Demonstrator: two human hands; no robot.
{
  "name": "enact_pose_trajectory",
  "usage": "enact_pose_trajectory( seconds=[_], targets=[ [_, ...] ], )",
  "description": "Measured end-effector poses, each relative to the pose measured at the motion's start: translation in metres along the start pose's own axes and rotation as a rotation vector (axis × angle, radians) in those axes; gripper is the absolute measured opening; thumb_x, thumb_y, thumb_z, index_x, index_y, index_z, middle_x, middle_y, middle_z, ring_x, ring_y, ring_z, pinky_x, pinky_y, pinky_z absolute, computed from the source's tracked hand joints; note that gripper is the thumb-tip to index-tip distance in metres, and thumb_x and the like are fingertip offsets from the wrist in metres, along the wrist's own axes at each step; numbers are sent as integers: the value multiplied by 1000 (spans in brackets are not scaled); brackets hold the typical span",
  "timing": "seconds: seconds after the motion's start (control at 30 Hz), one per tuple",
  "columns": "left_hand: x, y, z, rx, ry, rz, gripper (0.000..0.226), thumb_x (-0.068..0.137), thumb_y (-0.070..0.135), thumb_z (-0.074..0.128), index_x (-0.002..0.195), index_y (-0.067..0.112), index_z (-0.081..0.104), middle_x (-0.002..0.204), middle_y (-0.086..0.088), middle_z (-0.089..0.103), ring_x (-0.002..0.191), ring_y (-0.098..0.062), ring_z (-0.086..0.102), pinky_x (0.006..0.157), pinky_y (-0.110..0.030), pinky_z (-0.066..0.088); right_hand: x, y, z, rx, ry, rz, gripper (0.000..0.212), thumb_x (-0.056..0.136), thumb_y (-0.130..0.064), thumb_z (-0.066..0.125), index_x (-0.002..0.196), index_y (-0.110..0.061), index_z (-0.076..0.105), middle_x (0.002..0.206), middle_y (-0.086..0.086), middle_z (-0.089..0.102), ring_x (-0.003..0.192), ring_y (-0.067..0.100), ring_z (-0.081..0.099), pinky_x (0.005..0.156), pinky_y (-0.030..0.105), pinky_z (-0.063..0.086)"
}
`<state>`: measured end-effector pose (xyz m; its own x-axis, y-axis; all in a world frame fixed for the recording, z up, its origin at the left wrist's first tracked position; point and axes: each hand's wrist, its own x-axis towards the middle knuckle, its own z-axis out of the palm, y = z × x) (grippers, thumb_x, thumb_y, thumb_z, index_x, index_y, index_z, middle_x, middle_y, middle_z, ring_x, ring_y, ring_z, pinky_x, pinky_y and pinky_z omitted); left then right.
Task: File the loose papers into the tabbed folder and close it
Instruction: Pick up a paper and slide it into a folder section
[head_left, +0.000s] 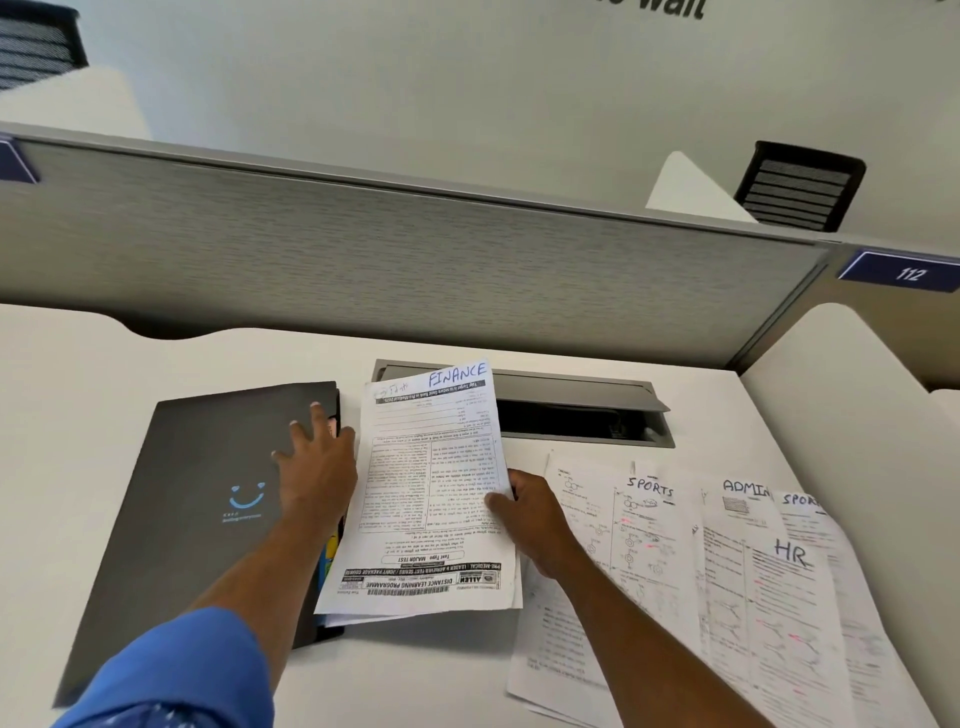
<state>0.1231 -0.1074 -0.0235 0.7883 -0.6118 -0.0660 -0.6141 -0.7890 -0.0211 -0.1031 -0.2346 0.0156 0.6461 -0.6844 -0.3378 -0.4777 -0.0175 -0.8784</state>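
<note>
Pinches the FINANCE sheet (431, 467) by its right edge in the right fingers (500, 502), just right of the left fingers (318, 418) spread flat on the stiff folder (208, 493); probably handles light, limp, slippery, best held near mid-edge.

Bright, diffuse indoor light, evenly spread; the white desk (130, 353) reads matte and uniform. Shadows are soft and short (the clearest lies under the lower edge of the held sheet (431, 493)), placing the source overhead. Wide-angle distortion bows the partition (415, 249) and stretches the corners. Fine print and the far wall (467, 78) are slightly blurred.
</note>
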Motion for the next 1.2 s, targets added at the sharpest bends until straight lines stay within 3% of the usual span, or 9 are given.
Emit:
enact_pose_trajectory(
  seconds=[0.2,0.33,0.5,0.6,0.77,0.93,1.2],
  targets=[
    [1,3,-7,-38,-59,-29,27,96,18,44,113,8,63,156,-20,18,140,-49,22,100,-62,40,0,3,0,-5,-1,-4,25,94,-10,54,116,-13,66,120,0,70,93,13,71,69,20,57],
    [0,0,-11,-61,-55,-14,27,96,18,47,115,5,59,154,-21,19,138,-49,27,102,-58,42,0,4,0,-4,-3,1,24,94,-9,54,114,-12,66,120,-1,70,91,11,71,66,18,56],
    [3,-10,-4,-89,-38,6,31,89,12,59,119,4,57,141,-22,35,126,-45,42,96,-51,49,-2,3,0,2,-15,-5,25,94,-9,53,115,-12,66,119,-4,69,89,8,70,66,18,56],
    [-1,-10,-16,-181,-19,-18,37,85,8,62,120,1,53,127,-22,46,116,-40,49,89,-46,52,-3,1,-2,32,-14,-19,26,93,-7,53,115,-12,67,118,-2,70,91,12,72,75,28,60],
    [-8,-17,-53,-367,82,-101,27,88,-1,49,113,0,55,108,-20,59,92,-38,61,75,-43,50,-2,-14,-5,87,13,-24,25,93,-7,54,112,-14,69,114,1,73,90,15,73,83,41,60],
    [-11,-32,-85,-420,161,-152,36,89,-1,43,121,3,58,108,-19,67,92,-37,65,79,-41,52,-3,-48,-10,71,36,-91,24,94,-8,54,112,-14,68,115,3,72,93,20,72,86,46,58],
    [-28,-50,-127,-393,170,-165,24,89,7,45,103,5,64,103,-19,67,95,-38,62,77,-38,47,-25,-108,-14,-27,39,-224,27,92,-8,51,111,-13,70,110,2,73,92,20,70,74,30,58]
  ],
)
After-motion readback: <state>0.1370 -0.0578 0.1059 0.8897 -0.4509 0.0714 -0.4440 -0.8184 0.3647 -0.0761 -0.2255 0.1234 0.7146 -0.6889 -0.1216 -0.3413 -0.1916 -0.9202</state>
